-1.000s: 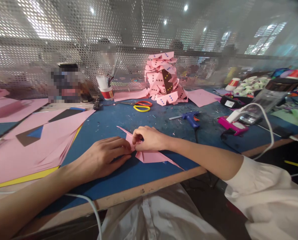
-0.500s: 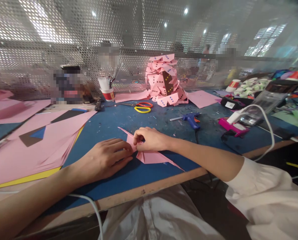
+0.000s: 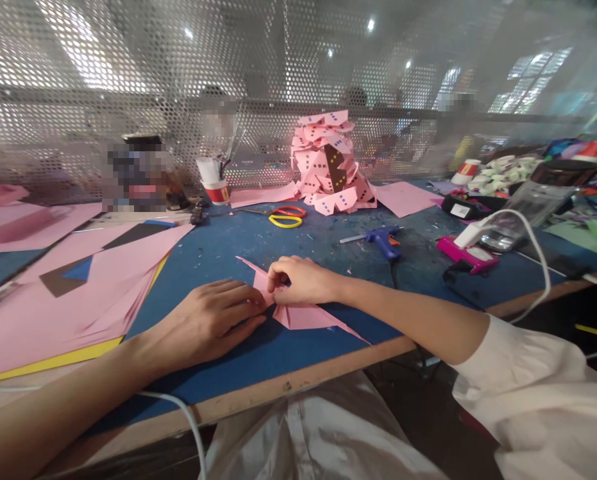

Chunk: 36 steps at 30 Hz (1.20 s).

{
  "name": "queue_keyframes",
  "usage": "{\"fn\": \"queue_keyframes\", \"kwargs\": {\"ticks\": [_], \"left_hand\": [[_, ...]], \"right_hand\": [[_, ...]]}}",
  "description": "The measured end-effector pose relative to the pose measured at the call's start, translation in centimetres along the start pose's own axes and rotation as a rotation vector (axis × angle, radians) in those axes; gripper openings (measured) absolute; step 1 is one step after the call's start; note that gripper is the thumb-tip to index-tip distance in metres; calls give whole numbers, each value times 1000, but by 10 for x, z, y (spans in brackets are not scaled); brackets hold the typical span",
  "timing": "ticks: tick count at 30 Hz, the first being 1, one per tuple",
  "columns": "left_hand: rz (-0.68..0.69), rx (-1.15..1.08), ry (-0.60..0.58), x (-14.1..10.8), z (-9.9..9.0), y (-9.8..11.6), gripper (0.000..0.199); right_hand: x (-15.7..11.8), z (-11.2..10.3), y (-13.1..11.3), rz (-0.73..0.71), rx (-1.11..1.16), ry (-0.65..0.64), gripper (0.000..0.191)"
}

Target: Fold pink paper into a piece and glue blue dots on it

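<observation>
A piece of folded pink paper [image 3: 305,317] lies on the blue tabletop near its front edge, with one narrow point reaching up left and another down right. My right hand [image 3: 303,279] rests on it with curled fingers, pinching the paper near its middle; the fingertips are partly hidden. Flat at the paper's left side is my left hand [image 3: 218,313], its fingers stretched out and their tips touching the paper's edge. Behind my hands stands a stack of folded pink paper pieces [image 3: 313,163] with printed dots.
Pink sheets [image 3: 93,313] lie on the left over a yellow one. Scissors [image 3: 287,217] and a blue glue gun [image 3: 384,241] lie beyond my hands. A paper cup [image 3: 217,191] holds tools. On the right are a magenta device [image 3: 465,255], a clear bottle [image 3: 521,207] and white cables.
Both hands and the folded paper stay almost in place. The view has shifted very slightly.
</observation>
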<state>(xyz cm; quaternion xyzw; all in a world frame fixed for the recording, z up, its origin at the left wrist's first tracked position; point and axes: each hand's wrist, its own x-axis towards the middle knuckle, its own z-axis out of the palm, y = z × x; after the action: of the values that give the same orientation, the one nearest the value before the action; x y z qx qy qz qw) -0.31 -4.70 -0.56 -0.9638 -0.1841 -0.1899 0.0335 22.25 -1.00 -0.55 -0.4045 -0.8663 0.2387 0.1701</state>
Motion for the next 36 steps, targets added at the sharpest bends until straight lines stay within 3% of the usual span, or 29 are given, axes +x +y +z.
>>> {"fn": "queue_keyframes", "kwargs": {"ticks": [25,36], "left_hand": [[23,-2,17,-2,3,-3,20],[-82,-82,-34,4,-1,2,17]], "right_hand": [[0,-2,0,5,-11,-20,15],[0,-1,2,-19,20,-13,16]]}}
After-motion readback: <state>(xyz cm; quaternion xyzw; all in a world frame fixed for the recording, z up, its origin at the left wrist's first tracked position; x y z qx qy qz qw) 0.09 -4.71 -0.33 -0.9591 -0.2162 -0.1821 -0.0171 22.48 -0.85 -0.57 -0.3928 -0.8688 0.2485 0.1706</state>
